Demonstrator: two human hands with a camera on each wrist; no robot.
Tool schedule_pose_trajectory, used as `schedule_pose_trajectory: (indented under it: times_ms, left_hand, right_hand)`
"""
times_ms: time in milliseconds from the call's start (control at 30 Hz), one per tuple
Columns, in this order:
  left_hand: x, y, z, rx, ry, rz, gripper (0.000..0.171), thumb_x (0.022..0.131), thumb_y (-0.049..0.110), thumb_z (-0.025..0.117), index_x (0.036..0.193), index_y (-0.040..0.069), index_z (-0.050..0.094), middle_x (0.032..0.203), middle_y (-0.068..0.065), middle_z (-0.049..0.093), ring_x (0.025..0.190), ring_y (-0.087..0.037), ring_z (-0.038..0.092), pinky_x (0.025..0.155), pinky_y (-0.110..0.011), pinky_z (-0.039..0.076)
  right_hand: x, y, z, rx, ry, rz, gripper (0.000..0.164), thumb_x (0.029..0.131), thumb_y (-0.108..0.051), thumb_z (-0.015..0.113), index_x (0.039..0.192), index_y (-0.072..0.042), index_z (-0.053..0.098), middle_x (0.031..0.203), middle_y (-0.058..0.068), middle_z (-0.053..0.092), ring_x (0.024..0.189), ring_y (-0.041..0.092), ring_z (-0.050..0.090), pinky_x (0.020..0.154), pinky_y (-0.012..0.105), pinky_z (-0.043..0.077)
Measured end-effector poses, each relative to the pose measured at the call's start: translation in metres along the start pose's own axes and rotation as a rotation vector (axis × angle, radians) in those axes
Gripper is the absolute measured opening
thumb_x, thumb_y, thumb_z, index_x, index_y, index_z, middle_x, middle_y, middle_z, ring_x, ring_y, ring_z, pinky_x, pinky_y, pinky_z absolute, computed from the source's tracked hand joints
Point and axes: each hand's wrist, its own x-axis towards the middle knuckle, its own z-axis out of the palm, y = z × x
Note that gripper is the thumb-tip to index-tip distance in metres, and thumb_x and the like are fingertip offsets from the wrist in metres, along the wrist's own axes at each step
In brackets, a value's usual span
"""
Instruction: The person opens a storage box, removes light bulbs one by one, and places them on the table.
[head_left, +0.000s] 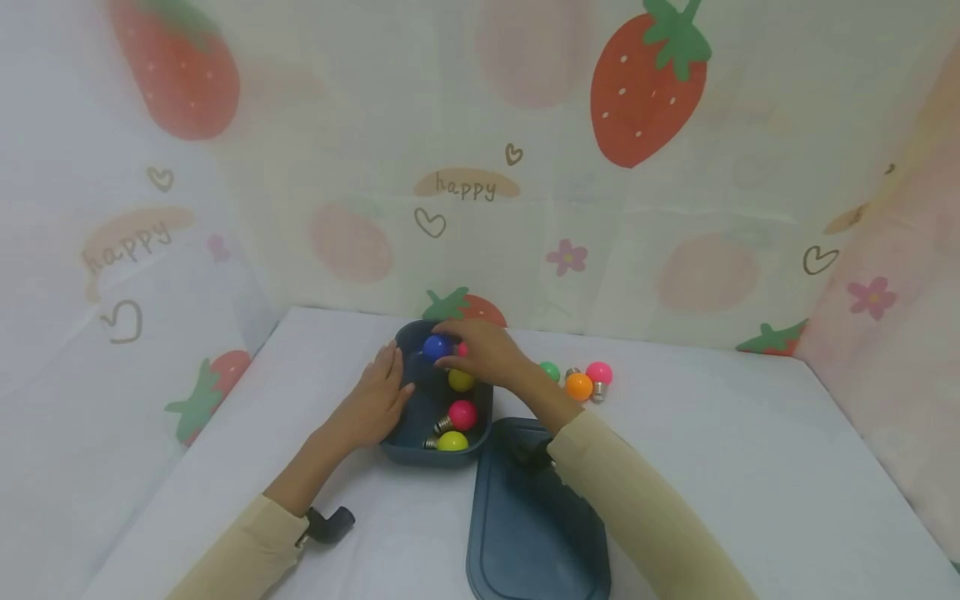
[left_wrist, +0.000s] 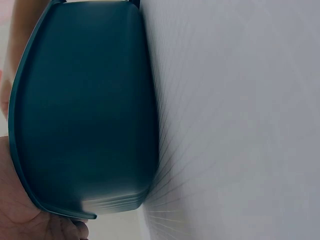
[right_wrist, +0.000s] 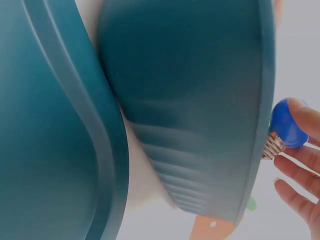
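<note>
A blue light bulb is pinched between the thumb and fingers of my right hand, over the far part of a dark blue-grey box. In the right wrist view, the metal screw base of the blue bulb points down beside the box rim. My left hand rests on the box's left rim, its fingers fairly straight. Inside the box lie a red-pink bulb, a yellow bulb and another yellow bulb. A further pink one is mostly hidden by my right hand.
The matching lid lies in front of the box's right side, under my right forearm. To the right are an orange bulb, a pink bulb and a partly hidden green bulb. A strawberry-patterned cloth hangs behind the white table.
</note>
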Motion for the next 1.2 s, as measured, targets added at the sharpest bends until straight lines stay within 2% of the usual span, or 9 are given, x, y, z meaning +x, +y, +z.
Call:
schedule_pose_trajectory:
  times_ms: [200,433,667,800,900,1067,1200]
  left_hand:
    - [0.001,-0.001,0.004,-0.001,-0.003,-0.007,0.067,0.11,0.027,0.042,0.154,-0.016,0.016,0.164,-0.033,0.009,0.152,-0.045,0.012,0.12,-0.057,0.018]
    - [0.0,0.001,0.005,0.008,-0.002,-0.002,0.066,0.11,0.026,0.041,0.153,-0.017,0.017,0.163,-0.034,0.01,0.152,-0.046,0.013,0.12,-0.058,0.019]
    - [0.0,0.004,0.001,-0.006,0.012,0.007,0.065,0.109,0.023,0.043,0.152,-0.019,0.018,0.162,-0.036,0.012,0.151,-0.048,0.014,0.119,-0.06,0.02]
    - [0.0,0.004,0.002,-0.006,0.011,0.001,0.065,0.109,0.023,0.042,0.152,-0.02,0.018,0.162,-0.036,0.011,0.151,-0.048,0.013,0.119,-0.06,0.018]
    - [0.001,0.003,0.003,-0.002,0.002,-0.01,0.066,0.109,0.024,0.041,0.152,-0.019,0.016,0.163,-0.035,0.009,0.152,-0.047,0.011,0.12,-0.059,0.017]
    - [0.001,0.001,0.004,-0.007,-0.003,-0.024,0.067,0.109,0.026,0.041,0.153,-0.018,0.015,0.164,-0.034,0.008,0.152,-0.046,0.01,0.12,-0.058,0.015]
    - [0.001,0.001,0.003,-0.01,-0.005,-0.03,0.068,0.109,0.026,0.042,0.154,-0.017,0.014,0.164,-0.033,0.007,0.153,-0.045,0.009,0.12,-0.058,0.015]
  right_hand:
    - [-0.017,0.003,-0.008,0.05,0.055,0.015,0.054,0.088,-0.035,0.081,0.134,-0.012,0.065,0.128,0.004,0.07,0.117,0.022,0.064,0.102,0.04,0.051]
    - [-0.042,0.008,-0.014,0.132,0.149,0.031,0.052,0.088,-0.032,0.081,0.133,-0.01,0.067,0.104,0.005,0.074,0.091,0.028,0.067,0.076,0.033,0.058]
    - [-0.066,0.008,-0.022,0.164,0.23,0.135,0.053,0.089,-0.039,0.079,0.134,-0.014,0.067,0.11,0.001,0.075,0.1,0.022,0.069,0.082,0.035,0.059]
    - [-0.077,0.01,-0.026,0.192,0.261,0.16,0.054,0.088,-0.04,0.08,0.134,-0.013,0.067,0.108,0.002,0.075,0.1,0.025,0.07,0.081,0.038,0.059]
    - [-0.084,0.011,-0.028,0.197,0.268,0.184,0.053,0.088,-0.041,0.08,0.132,-0.014,0.068,0.106,0.001,0.075,0.098,0.023,0.07,0.081,0.036,0.059]
    - [-0.096,0.013,-0.031,0.217,0.28,0.237,0.049,0.087,-0.042,0.08,0.127,-0.016,0.07,0.1,-0.004,0.075,0.092,0.018,0.07,0.071,0.03,0.058]
    - [-0.105,0.017,-0.037,0.267,0.289,0.261,0.049,0.087,-0.041,0.08,0.127,-0.014,0.07,0.098,-0.002,0.075,0.086,0.016,0.07,0.063,0.028,0.057]
